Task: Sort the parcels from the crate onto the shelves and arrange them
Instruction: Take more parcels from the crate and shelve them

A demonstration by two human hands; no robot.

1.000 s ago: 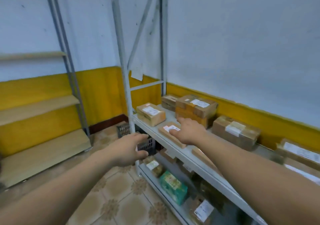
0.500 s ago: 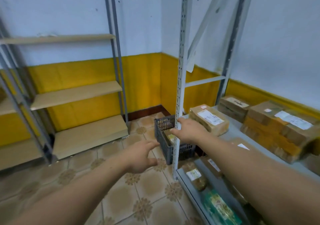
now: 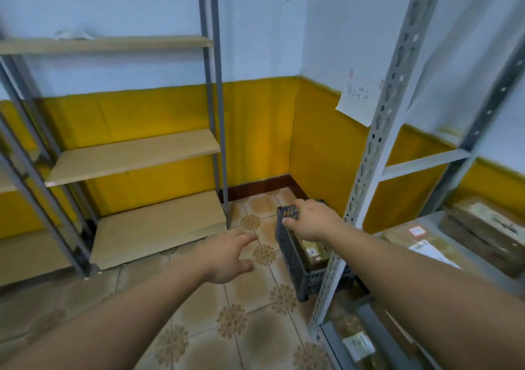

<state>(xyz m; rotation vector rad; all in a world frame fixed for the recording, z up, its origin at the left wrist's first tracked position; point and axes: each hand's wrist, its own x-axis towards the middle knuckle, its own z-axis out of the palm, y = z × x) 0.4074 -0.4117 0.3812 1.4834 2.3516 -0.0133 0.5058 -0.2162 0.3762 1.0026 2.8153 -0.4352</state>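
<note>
A dark grey plastic crate (image 3: 292, 253) stands on the tiled floor in the corner, beside the grey metal shelf post (image 3: 366, 170). Brown parcels (image 3: 312, 251) lie inside it. My right hand (image 3: 311, 221) hovers over the crate's far rim with relaxed fingers and holds nothing. My left hand (image 3: 227, 256) is stretched out over the floor left of the crate, fingers spread and empty. Cardboard parcels with white labels (image 3: 483, 227) lie on the grey shelf (image 3: 426, 221) at the right.
A second rack with bare wooden shelves (image 3: 136, 153) stands along the left wall. More parcels (image 3: 355, 344) sit on the right rack's bottom level. A handwritten paper note (image 3: 358, 99) hangs near the post. Tiled floor (image 3: 241, 327) lies between the racks.
The view has swung left and down from the shelf parcels to the crate. My right hand left the shelf and now reaches over the crate. My left hand stays empty.
</note>
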